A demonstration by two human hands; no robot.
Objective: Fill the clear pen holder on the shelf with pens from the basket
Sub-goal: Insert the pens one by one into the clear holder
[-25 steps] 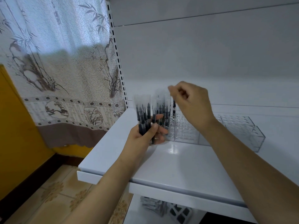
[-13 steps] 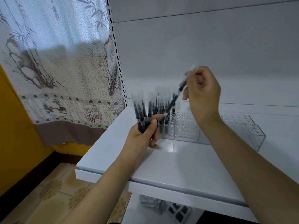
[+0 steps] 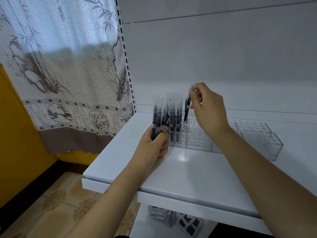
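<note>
While my right hand [image 3: 208,109] pinches one pen [image 3: 187,109] over the clear holder [image 3: 197,138], my left hand [image 3: 155,146] grips a bundle of pens [image 3: 160,119] just left of it. Tilted, the pen could miss its hole. White shelf [image 3: 188,170]; curtain [image 3: 60,74] far left.

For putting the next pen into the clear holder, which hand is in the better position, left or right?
The right hand, probably. It already pinches one pen upright over the clear holder, its tip at the slots. The left hand grips the bundle of pens beside the holder, so it serves as the supply.
</note>
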